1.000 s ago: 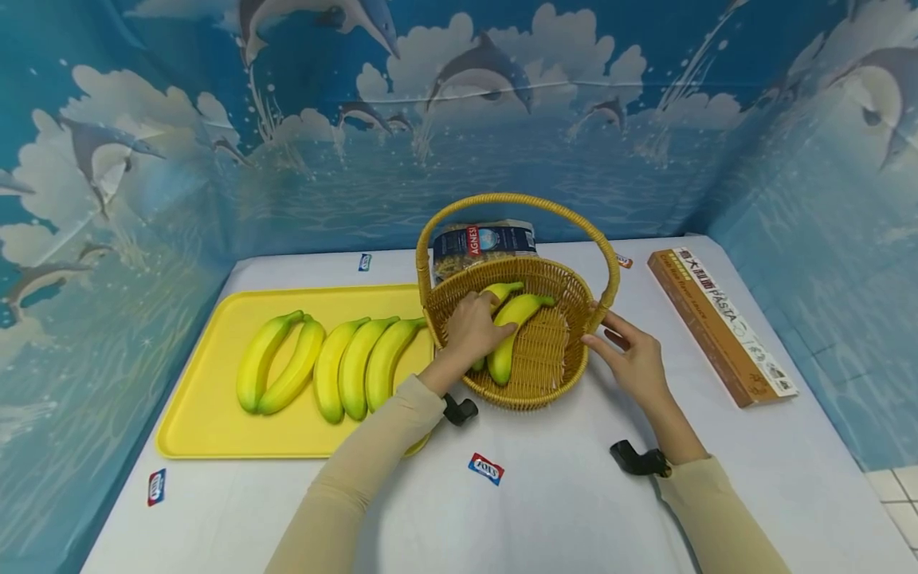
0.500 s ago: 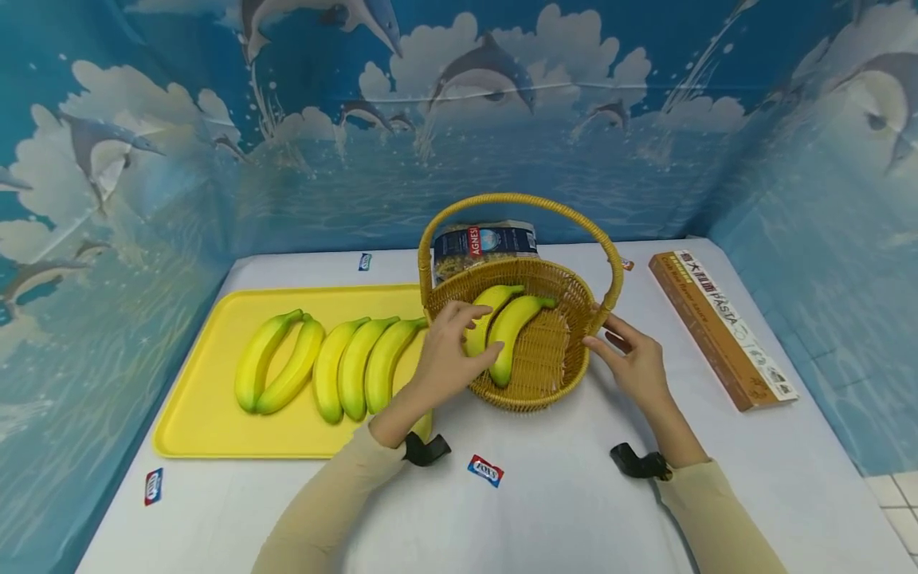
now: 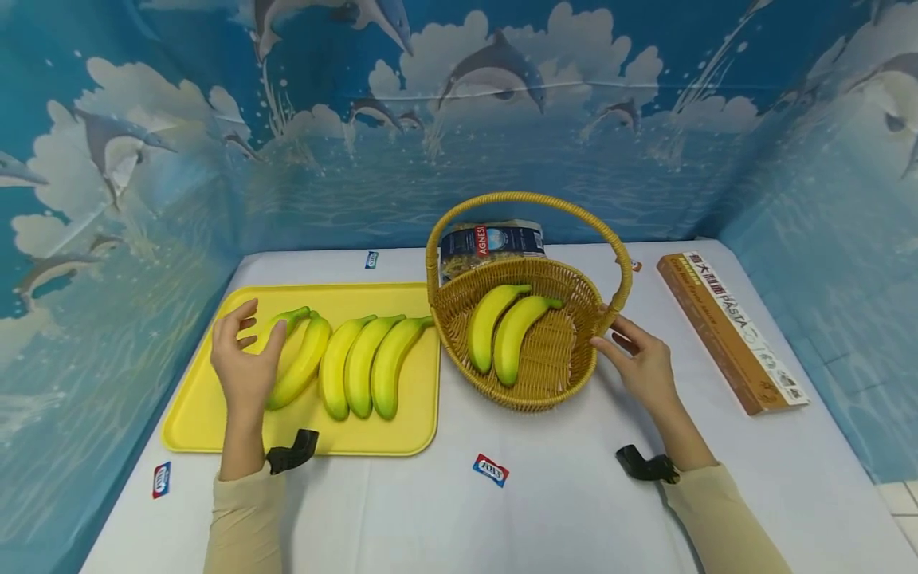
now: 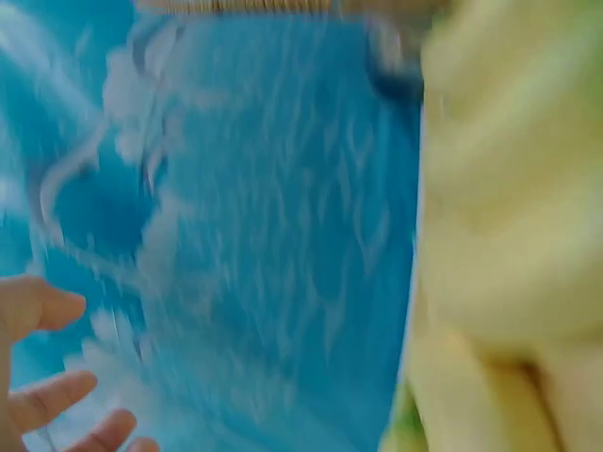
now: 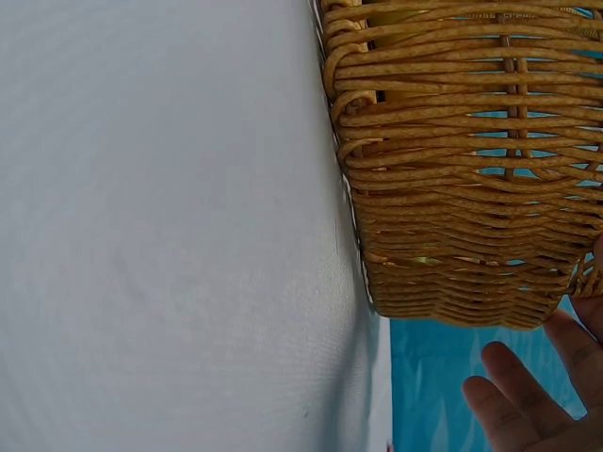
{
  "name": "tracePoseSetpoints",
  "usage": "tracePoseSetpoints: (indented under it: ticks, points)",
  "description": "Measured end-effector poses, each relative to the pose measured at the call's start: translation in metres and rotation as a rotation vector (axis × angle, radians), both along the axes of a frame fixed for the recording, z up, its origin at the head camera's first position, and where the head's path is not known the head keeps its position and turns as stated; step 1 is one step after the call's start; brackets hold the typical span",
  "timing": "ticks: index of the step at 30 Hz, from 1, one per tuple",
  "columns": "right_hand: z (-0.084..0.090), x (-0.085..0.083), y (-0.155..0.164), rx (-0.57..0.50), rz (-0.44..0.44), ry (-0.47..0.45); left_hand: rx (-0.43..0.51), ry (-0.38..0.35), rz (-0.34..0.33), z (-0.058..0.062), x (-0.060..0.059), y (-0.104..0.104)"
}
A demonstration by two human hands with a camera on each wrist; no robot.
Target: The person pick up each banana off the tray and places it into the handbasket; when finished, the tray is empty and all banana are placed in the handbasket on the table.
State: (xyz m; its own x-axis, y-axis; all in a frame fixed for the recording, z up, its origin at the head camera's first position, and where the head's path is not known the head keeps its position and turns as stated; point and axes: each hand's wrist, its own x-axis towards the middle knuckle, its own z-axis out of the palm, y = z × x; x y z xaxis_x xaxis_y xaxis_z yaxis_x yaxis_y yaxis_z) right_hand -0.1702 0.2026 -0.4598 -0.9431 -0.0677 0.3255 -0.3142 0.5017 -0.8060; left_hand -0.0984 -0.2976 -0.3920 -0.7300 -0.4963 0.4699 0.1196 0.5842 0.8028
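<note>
You are working over a white table (image 3: 559, 510), with the yellow tray (image 3: 215, 422) on your left and the wicker basket (image 3: 527, 395) just beside it. Two bananas (image 3: 502, 331) are lying side by side in the basket, so that part looks done; five bananas (image 3: 358, 363) are lying on the tray, waiting. Your left hand (image 3: 244, 359) is hovering over the leftmost pair, fingers spread apart and gripping nothing. Your right hand (image 3: 641, 363) is resting at the basket's right rim, by the foot of the handle, fingers straight and relaxed.

The head view is giving the whole layout. The right wrist view is showing the woven basket wall (image 5: 462, 169) close up, with fingertips (image 5: 504, 395) just clear of it. The left wrist view is blurring, showing only yellow and parted fingers (image 4: 47, 400).
</note>
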Motion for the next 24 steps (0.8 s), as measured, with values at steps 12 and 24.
tracePoseSetpoints:
  ticks: [12, 24]
  points:
    - [-0.005, -0.002, 0.000, -0.015, -0.002, 0.020, 0.086, -0.284, 0.093, -0.027, 0.001, -0.053]
    - [0.002, 0.001, -0.003, -0.027, 0.019, 0.020, 0.142, -0.573, 0.008, -0.070, -0.007, -0.076]
